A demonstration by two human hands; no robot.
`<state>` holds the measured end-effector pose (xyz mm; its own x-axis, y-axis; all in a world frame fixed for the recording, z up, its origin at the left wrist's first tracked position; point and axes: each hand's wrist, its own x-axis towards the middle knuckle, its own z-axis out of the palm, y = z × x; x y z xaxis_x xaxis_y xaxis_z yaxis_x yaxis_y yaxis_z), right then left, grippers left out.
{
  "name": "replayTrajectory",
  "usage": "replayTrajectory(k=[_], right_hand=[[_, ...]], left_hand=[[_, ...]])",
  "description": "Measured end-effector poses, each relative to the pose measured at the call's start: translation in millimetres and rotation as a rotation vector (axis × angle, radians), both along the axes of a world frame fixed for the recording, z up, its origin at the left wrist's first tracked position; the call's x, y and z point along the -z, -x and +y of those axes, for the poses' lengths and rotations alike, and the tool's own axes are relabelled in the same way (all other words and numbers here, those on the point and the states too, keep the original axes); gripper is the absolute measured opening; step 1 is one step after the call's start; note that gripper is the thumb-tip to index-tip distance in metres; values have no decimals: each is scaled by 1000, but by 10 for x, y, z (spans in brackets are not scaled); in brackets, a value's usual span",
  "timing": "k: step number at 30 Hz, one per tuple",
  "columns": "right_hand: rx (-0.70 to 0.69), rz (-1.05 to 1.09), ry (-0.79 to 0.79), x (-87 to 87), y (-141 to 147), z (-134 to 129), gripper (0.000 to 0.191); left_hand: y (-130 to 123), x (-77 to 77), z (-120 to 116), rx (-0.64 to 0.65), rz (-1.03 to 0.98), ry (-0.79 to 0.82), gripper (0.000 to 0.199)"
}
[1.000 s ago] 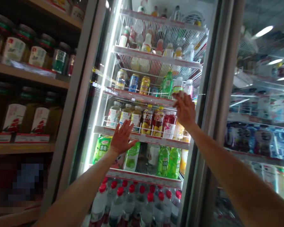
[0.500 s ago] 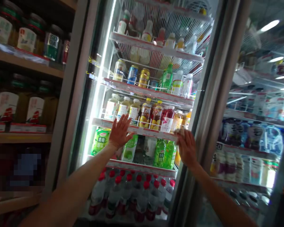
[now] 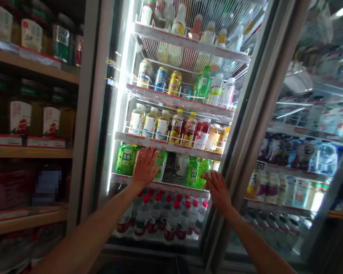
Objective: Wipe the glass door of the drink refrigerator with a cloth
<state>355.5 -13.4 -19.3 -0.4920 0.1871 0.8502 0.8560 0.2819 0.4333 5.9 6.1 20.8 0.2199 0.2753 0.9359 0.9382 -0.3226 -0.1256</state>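
My left hand [image 3: 145,168] is raised with its palm toward the glass door of a lit drinks cooler, fingers stretched upward, in front of the green packs [image 3: 127,160]. Nothing is in it. Farther right, my right hand [image 3: 218,190] is held near the cooler's metal door frame [image 3: 246,125], beside the green bottles [image 3: 193,173]. A small pale thing, perhaps a cloth [image 3: 207,176], is pinched at its fingertips; it is partly hidden by the fingers. Whether either hand touches the glass cannot be made out.
Wooden shelves [image 3: 31,152] with large jars stand on the left. Another cooler with bottles [image 3: 305,156] is on the right. Inside the middle cooler, cans [image 3: 160,80] and bottles fill the upper racks, and red-capped bottles [image 3: 173,220] stand at the bottom.
Both hands are lower against the cooler, and the left hand's fingers are closer together. The view has shifted, so more of the cooler's base shows.
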Motion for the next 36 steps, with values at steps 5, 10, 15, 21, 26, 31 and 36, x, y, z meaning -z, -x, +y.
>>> replayTrajectory(k=[5,10,15,21,26,31,36], right_hand=[[-10,320,-167,-1004,132,245,48],[-22,149,-120,-389,254,76,56],[-40,-76,34,220,252,-31,50],[-77,155,-148,-929,617,230,44],[-82,14,-55,-610,850,156,45],[-132,-311,101,-323,828,58,45],[-90,118,-28,-1171,1026,250,44]], left_hand=[[-90,38,-75,-11,-52,10,60],[-82,192,-212,-20,2,94,60],[-65,306,-287,-62,24,142,57],[-89,397,-303,-77,4,161,58],[-16,495,-367,-73,49,197,58],[65,521,-364,-52,95,216,59],[50,550,-367,-61,86,216,61]])
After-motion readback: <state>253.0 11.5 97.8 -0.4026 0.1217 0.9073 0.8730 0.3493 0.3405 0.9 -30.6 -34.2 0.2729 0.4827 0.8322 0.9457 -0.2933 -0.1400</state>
